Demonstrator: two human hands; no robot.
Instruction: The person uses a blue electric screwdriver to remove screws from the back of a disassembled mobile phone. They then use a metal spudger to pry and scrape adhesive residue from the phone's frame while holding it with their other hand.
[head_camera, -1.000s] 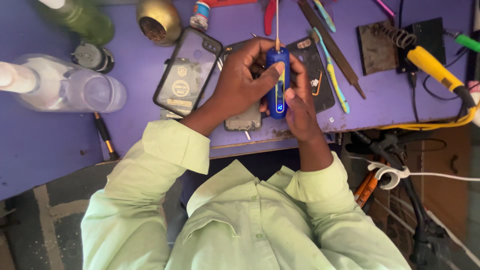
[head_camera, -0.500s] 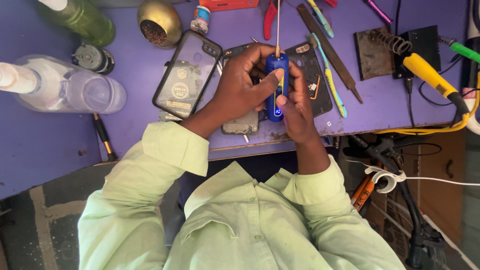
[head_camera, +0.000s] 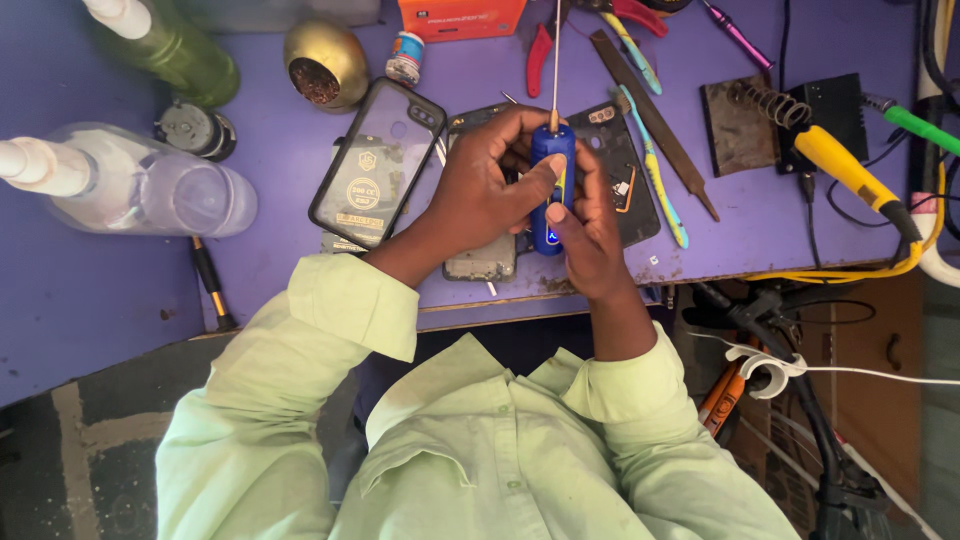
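Two hands on one tool here: the left hand and the right hand both wrap the blue screwdriver, fingers closed snug around its fat handle. It sits right over the middle of the purple workbench, its thin shaft pointing away from the person, probably held like that so the thumbs can work the grip while the tip stays clear of the parts underneath.

Under the hands there's an opened phone lying flat with its insides up, and a clear phone case just beside the left hand, so everything stays within easy reach. A soldering iron with a yellow handle rests by its coil stand off to the right, well apart from the hands. Red-handled pliers and a metal file lie near the far edge.

Hard to tell what the hands are actually doing with the handle; the fingers cover most of it. The shaft's tip runs out of the top of the shot, and the green bottle is cut off too.
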